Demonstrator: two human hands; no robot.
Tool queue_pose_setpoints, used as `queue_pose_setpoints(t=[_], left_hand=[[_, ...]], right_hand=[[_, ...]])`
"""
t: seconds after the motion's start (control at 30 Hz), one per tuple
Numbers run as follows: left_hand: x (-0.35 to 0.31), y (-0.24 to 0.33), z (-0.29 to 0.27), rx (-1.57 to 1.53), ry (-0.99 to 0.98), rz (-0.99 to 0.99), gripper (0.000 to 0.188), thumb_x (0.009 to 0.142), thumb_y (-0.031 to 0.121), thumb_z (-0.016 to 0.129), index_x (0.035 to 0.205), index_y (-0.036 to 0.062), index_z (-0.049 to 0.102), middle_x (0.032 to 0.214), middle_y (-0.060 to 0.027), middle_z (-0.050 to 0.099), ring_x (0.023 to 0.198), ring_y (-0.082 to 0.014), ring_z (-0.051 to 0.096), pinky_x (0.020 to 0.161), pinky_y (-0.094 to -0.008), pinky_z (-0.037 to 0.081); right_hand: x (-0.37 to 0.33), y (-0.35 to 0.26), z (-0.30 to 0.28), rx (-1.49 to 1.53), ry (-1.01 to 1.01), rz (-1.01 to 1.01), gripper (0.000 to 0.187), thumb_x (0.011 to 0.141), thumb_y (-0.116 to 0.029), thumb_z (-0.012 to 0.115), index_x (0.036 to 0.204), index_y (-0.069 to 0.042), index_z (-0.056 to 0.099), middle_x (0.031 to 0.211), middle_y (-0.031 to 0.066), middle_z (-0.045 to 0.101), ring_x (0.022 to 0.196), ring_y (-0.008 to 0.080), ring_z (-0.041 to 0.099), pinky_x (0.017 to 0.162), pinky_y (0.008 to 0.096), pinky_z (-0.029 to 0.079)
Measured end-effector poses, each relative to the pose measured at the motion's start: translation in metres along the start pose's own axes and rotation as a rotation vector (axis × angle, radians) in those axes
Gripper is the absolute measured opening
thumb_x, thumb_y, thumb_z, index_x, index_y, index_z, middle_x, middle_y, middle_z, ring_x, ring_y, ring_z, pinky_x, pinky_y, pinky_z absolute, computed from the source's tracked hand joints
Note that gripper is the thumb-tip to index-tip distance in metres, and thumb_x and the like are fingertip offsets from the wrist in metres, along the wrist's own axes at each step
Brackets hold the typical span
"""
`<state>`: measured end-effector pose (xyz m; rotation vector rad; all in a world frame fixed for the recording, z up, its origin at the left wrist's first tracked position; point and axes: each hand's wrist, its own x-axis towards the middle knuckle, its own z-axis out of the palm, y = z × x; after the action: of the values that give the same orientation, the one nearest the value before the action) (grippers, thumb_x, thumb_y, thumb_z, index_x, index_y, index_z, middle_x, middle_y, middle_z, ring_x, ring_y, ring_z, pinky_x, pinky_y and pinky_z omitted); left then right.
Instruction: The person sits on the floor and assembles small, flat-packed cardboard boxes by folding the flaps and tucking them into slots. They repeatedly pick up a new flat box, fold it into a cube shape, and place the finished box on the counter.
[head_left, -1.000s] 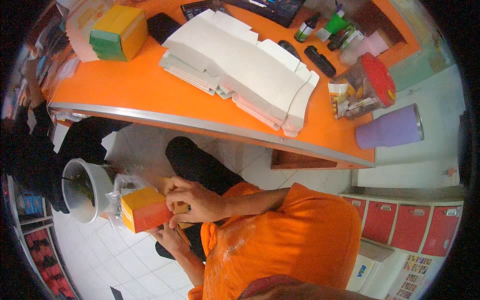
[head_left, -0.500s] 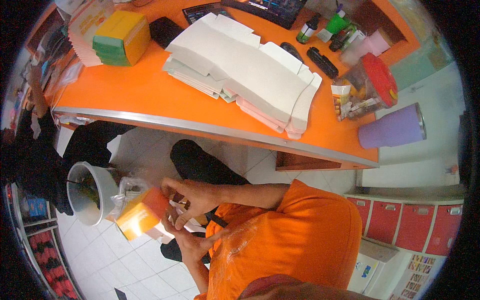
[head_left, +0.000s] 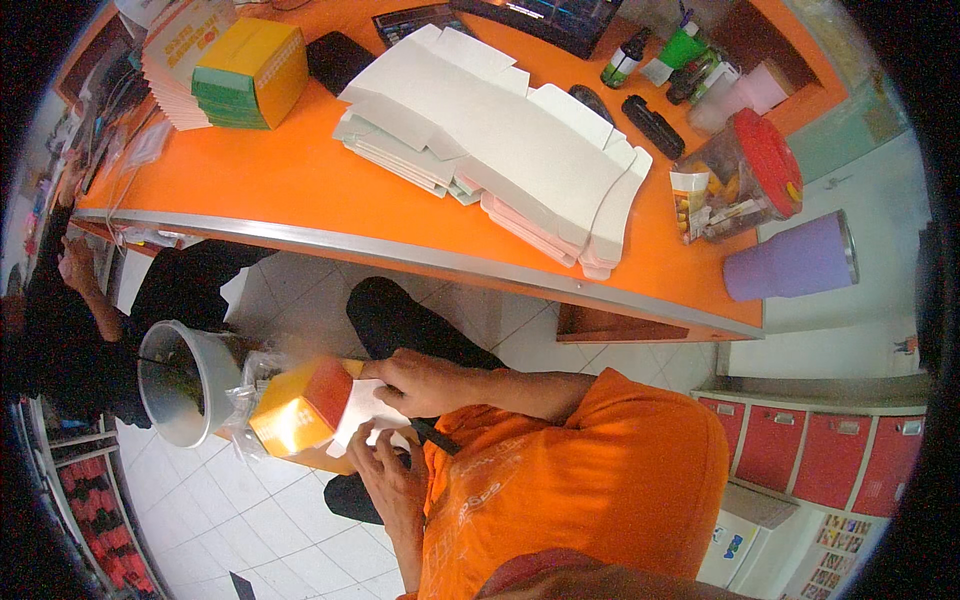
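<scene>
An orange-yellow carton [head_left: 290, 420] with a red side stands in front of me, left of my hands. White cardboard flaps [head_left: 362, 412] show between it and my fingers. My right hand [head_left: 415, 383] is closed on the upper edge of the white flap, thumb and fingers pinching it. Below it, my left hand [head_left: 385, 470] curls its fingers over the lower edge of the same flap. Behind the box lie clear plastic wrap [head_left: 245, 405] and a whitish round tub [head_left: 185, 385] with something dark and greenish inside. My hands partly hide where the flaps join the carton.
The orange desk [head_left: 250, 185] bears a stack of flat white cartons [head_left: 500, 130], a yellow-green box [head_left: 250, 75], a red-lidded jar [head_left: 740, 175] and a purple tumbler [head_left: 795, 255]. A co-worker's arm [head_left: 95, 290] shows at far left. Red lockers [head_left: 780, 445] stand at right.
My hands have shifted right, away from the carton's red side, and now grip the white flap. More of the flap shows. The co-worker's arm at far left has come lower.
</scene>
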<state>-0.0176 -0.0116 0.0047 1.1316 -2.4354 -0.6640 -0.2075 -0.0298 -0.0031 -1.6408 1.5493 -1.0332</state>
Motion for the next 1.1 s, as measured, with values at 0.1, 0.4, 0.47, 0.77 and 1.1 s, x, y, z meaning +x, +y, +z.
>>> queue_pose_setpoints(t=[0.1,0.4,0.47,0.77,1.1], left_hand=[[-0.004,-0.011,0.005,0.015,0.015,0.103,0.026,0.082,-0.002,0.067,0.105,-0.0023,0.055,0.115,-0.0195,0.055,0.103,-0.0358,0.058,0.083,-0.0432,0.053],[-0.023,-0.003,0.019,-0.600,0.000,-0.376,0.008,0.091,0.003,0.062,0.086,-0.0036,0.062,0.085,-0.0128,0.066,0.079,-0.0213,0.063,0.071,-0.0319,0.050],[-0.043,-0.013,0.036,-0.772,-0.004,-0.339,0.009,0.091,0.005,0.063,0.088,-0.0030,0.062,0.086,-0.0105,0.066,0.079,-0.0187,0.063,0.068,-0.0302,0.050],[-0.049,-0.005,0.050,-0.484,-0.033,-0.092,0.019,0.082,0.006,0.075,0.096,-0.0009,0.064,0.090,-0.0130,0.065,0.078,-0.0209,0.063,0.067,-0.0332,0.052],[-0.074,-0.002,0.060,-0.950,0.040,-0.678,0.024,0.098,0.021,0.060,0.090,-0.0011,0.062,0.078,-0.0023,0.061,0.069,-0.0094,0.053,0.064,-0.0250,0.046]], right_hand=[[0.004,0.000,-0.008,-0.075,-0.102,0.066,0.031,0.089,-0.015,0.061,0.115,0.002,0.061,0.073,0.0206,0.066,0.062,0.0395,0.064,0.062,0.0445,0.052],[-0.033,-0.001,0.021,0.029,-0.213,-0.011,0.019,0.086,-0.017,0.065,0.095,0.000,0.066,0.082,0.0212,0.067,0.078,0.0376,0.067,0.070,0.0465,0.051],[-0.041,-0.002,0.015,0.005,-0.398,0.079,0.017,0.083,-0.013,0.066,0.096,-0.001,0.067,0.086,0.0219,0.067,0.082,0.0376,0.067,0.074,0.0475,0.051],[-0.060,0.012,0.000,0.081,-0.404,0.247,0.013,0.081,-0.005,0.060,0.091,-0.001,0.067,0.078,0.0222,0.066,0.079,0.0399,0.066,0.067,0.0462,0.049],[-0.054,-0.028,-0.025,0.025,-0.583,0.452,0.017,0.086,-0.020,0.061,0.094,-0.005,0.067,0.089,0.0197,0.068,0.087,0.0391,0.065,0.075,0.0485,0.049]])
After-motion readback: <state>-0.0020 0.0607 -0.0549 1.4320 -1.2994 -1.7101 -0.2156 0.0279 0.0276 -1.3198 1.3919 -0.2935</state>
